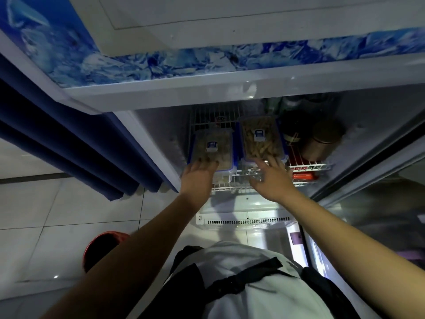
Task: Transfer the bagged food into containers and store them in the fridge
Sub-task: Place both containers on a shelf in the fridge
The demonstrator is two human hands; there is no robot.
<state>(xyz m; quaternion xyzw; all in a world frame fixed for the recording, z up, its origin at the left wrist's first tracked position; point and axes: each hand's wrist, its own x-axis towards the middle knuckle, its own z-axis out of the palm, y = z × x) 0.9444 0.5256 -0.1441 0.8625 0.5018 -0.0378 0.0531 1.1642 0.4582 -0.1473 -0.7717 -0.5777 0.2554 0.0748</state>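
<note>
Two clear containers sit side by side on the wire shelf [308, 167] inside the fridge [158, 97], and both hands are at their near ends. The fingers of the left hand [199, 174] lie nearly straight and spread over the near end of the left container [212, 151], touching its lid without curling round it. The fingers of the right hand [269, 174] are likewise extended and loosely fanned against the near end of the right container [261, 139], gripping nothing. The left container overhangs the front edge of the wire shelf a little, while the right container lies further in. Right of them on the same shelf stand dark jars [319, 139], close beside the right container.

The step in hand looks like seating both boxes fully; a good way is to push flat and level with the fingertips low on the end walls, sliding the left container back until its base is wholly on the wire shelf, and keeping the right container clear of the jars. Behind the fingers both palms face down and forward, wrists straight, and both forearms stretch up from the person's body toward the wire shelf, slightly converging
</note>
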